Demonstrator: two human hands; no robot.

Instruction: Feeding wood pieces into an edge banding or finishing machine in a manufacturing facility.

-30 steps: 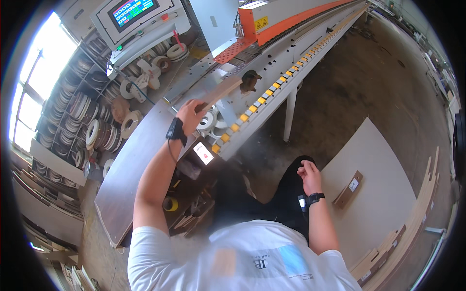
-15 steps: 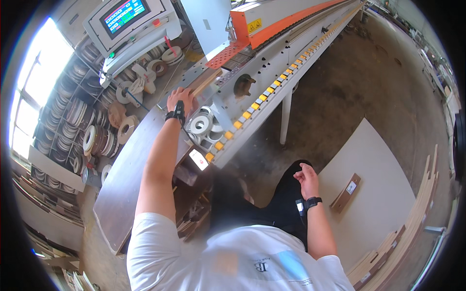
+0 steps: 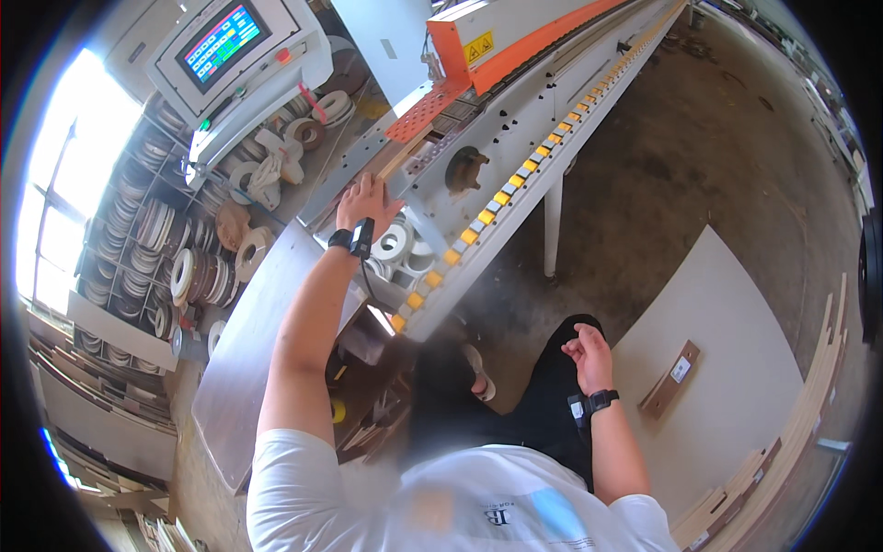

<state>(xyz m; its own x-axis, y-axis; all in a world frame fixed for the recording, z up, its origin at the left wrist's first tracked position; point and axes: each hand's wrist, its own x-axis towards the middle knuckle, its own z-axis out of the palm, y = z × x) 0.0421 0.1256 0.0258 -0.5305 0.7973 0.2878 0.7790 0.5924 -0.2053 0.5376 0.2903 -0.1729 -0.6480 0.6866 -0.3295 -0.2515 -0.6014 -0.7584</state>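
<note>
My left hand [image 3: 366,204] rests on the near end of a narrow wooden strip [image 3: 405,158], its fingers over the wood and the thumb out to the right side. The strip lies on the infeed of a long machine [image 3: 501,152], pointing toward a red perforated plate [image 3: 428,110]. Part of the strip is hidden under the hand. Beside my right thigh hangs my right hand [image 3: 590,357], fingers loosely curled and somewhat apart, with nothing visible in them. White rolls of edge tape [image 3: 393,243] sit just right of my left wrist.
A control panel with a lit screen [image 3: 221,44] stands at the upper left. Racks of tape rolls [image 3: 124,244] fill the left side. A smooth tabletop [image 3: 267,340] lies by my left arm. On my right, a short brown board [image 3: 670,379] rests on a large pale panel [image 3: 722,322].
My left hand has moved slightly forward along the machine with the strip, which now reaches closer to the red plate. The view has shifted a little; my right hand stays beside my thigh.
</note>
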